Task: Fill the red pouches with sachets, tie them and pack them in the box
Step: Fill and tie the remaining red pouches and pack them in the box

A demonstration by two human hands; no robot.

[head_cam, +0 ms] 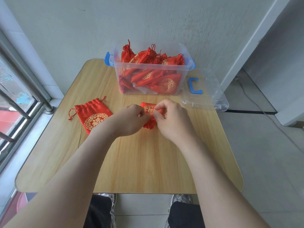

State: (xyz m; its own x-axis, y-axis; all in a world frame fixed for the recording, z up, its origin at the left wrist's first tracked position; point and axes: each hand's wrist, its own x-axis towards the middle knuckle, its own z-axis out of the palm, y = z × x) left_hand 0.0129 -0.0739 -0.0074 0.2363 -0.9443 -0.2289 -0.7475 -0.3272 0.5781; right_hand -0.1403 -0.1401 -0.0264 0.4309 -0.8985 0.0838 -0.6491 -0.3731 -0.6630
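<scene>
A red pouch [149,110] with a gold pattern lies on the wooden table [131,162], its gathered neck pointing toward me. My left hand [131,120] and my right hand [171,119] both pinch the red drawstrings at that neck, one on each side. A second red pouch [92,115] lies flat to the left, its mouth loose and partly under my left forearm. The clear plastic box [150,69] with blue latches stands at the table's back and holds several tied red pouches. No loose sachets are in sight.
The box's clear lid [204,94] with a blue handle lies to the right of the box, overhanging the table edge. A window with metal bars runs along the left. A grey wall stands close behind the table. My knees and shoes show below the front edge.
</scene>
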